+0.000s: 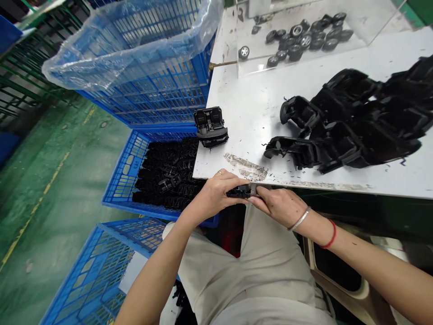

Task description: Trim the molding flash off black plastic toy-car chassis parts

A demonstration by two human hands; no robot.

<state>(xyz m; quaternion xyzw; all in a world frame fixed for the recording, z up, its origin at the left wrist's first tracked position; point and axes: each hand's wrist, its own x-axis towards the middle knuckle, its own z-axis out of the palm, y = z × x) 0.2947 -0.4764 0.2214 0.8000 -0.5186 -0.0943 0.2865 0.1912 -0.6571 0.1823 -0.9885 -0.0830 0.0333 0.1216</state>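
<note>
Presently, the small black part (237, 192) sits between both hands at the white table's (250, 108) near edge, its visible length running nine to three o'clock. The left hand (216, 192), nearer, grips its nine-o'clock end; the right hand (283, 206) pinches a pale piece (253, 189), unidentifiable, at three. From the hands, a black moulding (211, 127) lies at eleven, a black heap (341, 126) at two.

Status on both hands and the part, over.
Left hand gripping black part beside table. Right hand at its end, grip unclear. Dark scraps nearby; nothing visibly blocking.
</note>
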